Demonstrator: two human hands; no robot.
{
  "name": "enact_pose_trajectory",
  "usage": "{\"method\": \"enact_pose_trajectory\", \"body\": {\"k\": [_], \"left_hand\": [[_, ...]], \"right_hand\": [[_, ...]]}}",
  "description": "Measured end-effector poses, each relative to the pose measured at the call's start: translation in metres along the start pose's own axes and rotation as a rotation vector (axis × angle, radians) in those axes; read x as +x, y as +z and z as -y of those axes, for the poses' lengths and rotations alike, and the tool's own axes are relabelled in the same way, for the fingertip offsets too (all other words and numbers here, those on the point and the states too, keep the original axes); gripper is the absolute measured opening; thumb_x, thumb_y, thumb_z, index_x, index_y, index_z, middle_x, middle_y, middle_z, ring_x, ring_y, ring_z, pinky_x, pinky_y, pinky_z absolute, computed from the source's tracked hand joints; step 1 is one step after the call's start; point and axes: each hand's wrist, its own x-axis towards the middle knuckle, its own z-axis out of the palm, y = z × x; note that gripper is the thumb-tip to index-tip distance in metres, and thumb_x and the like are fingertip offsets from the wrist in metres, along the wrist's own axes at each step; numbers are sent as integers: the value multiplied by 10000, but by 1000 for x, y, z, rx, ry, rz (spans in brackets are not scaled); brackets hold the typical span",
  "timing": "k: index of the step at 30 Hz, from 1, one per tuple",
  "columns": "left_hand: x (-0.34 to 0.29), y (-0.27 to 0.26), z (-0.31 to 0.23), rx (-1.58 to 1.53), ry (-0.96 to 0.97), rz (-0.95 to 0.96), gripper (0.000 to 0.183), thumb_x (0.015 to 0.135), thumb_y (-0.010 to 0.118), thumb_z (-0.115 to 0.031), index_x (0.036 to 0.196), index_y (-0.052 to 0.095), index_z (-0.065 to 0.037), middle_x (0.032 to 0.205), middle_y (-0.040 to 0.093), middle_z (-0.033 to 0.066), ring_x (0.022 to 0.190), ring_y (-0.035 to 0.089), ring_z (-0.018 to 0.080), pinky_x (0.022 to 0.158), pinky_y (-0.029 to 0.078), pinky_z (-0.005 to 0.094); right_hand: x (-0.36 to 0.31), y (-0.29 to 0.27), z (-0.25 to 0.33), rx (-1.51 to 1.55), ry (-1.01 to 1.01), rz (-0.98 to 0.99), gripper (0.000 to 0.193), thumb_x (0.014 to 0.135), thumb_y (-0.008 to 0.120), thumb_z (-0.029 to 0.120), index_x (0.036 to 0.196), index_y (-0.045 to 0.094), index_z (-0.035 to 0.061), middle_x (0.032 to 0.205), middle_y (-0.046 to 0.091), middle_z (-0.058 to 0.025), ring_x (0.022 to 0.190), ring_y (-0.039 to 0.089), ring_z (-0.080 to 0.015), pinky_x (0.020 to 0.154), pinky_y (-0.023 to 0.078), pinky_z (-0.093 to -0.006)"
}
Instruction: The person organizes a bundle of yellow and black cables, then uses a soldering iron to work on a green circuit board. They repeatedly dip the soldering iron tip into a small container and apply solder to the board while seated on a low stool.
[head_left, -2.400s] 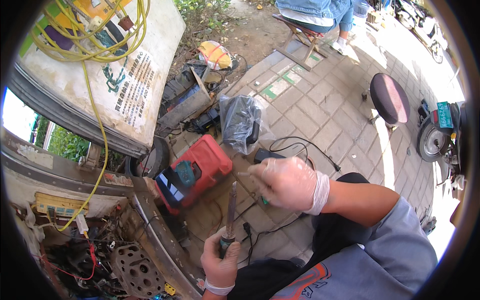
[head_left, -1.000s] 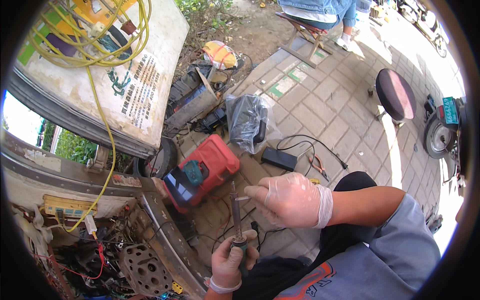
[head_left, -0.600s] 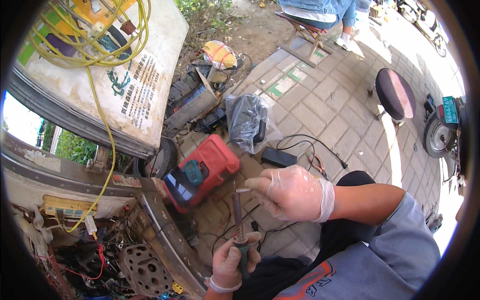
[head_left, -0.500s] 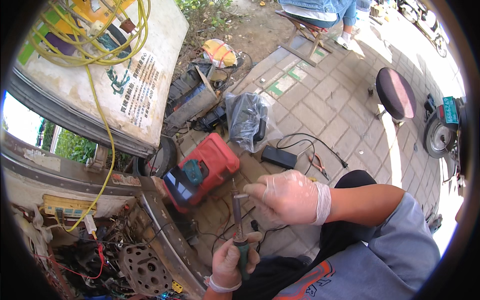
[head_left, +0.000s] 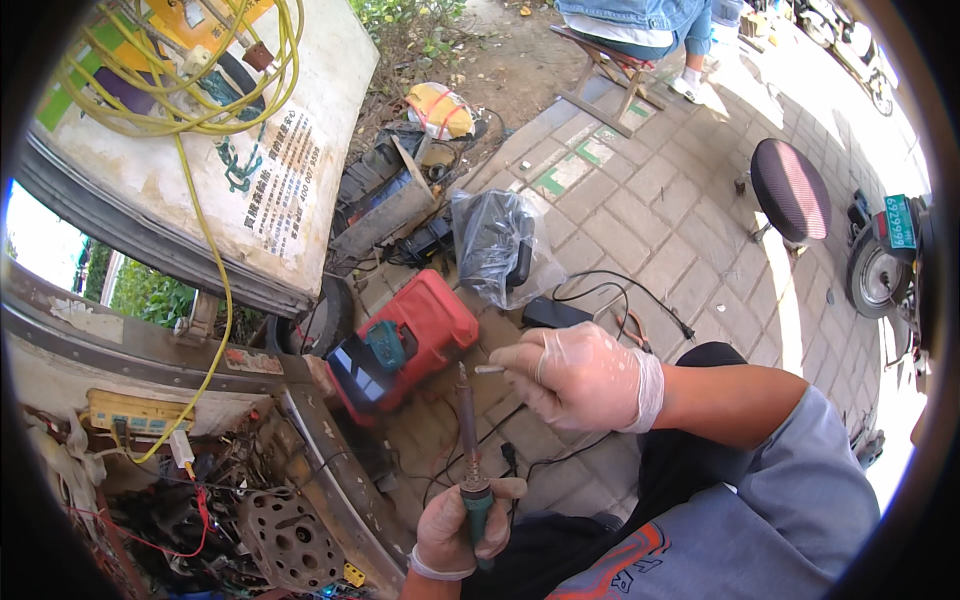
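My left hand (head_left: 452, 535) wears a thin translucent glove and is closed around the green handle of a soldering iron (head_left: 470, 425). The iron stands nearly upright, its tip pointing away from me. My right hand (head_left: 590, 378), gloved as well, pinches a short, thin, pale-grey piece (head_left: 488, 369). This piece points left and its end lies close beside the iron's tip; whether they touch I cannot tell. Beyond the iron lies a red case-like device (head_left: 430, 315) with a dark glossy panel and a teal part on it.
A black power adapter (head_left: 555, 314), a plastic-wrapped black item (head_left: 495, 245) and loose cables lie on the paving. Pliers (head_left: 632, 330) are partly behind my right hand. Left are a cluttered bin with a perforated metal disc (head_left: 292, 540) and a yellow cable (head_left: 210, 250). A round stool (head_left: 792, 188) stands right.
My right hand has moved up, bringing the pale piece from beside the iron's barrel to near its tip. The soldering iron has shifted slightly down and left.
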Motion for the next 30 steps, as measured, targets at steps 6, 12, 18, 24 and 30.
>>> {"method": "enact_pose_trajectory", "body": {"k": [6,12,18,24,30], "left_hand": [[2,-6,-2,5,11,-11,787,983,567,-528,1343,474,166,773,598,77,550,494,130,501,383,263],[15,-21,-1,305,236,-244,677,1008,543,-474,1306,515,133,749,622,106,543,521,151,528,413,277],[34,-26,1,462,406,-400,493,1002,579,-345,1283,563,60,788,664,118,613,562,146,565,447,260],[44,-27,-1,507,450,-399,354,1002,585,-168,1288,568,40,880,661,90,705,546,115,667,464,252],[54,-32,1,454,472,-393,353,974,636,-96,1290,540,27,939,654,83,761,573,117,695,474,248]], "right_hand": [[4,2,-15,38,84,30,202,899,641,165,1030,652,12,845,660,-161,754,677,-372,660,552,-459],[3,2,-70,-158,415,564,264,912,584,220,1021,706,12,928,705,-216,908,674,-410,789,545,-469],[-3,-3,-119,-138,727,1085,299,889,561,222,948,728,-19,828,738,-133,739,718,-251,700,577,-414],[-35,6,-170,-116,811,1302,245,826,637,197,940,740,6,827,750,-80,716,705,-208,657,545,-364],[-55,20,-178,-229,383,1474,448,789,714,332,1106,719,17,1013,731,-176,971,690,-332,838,532,-439]]}}
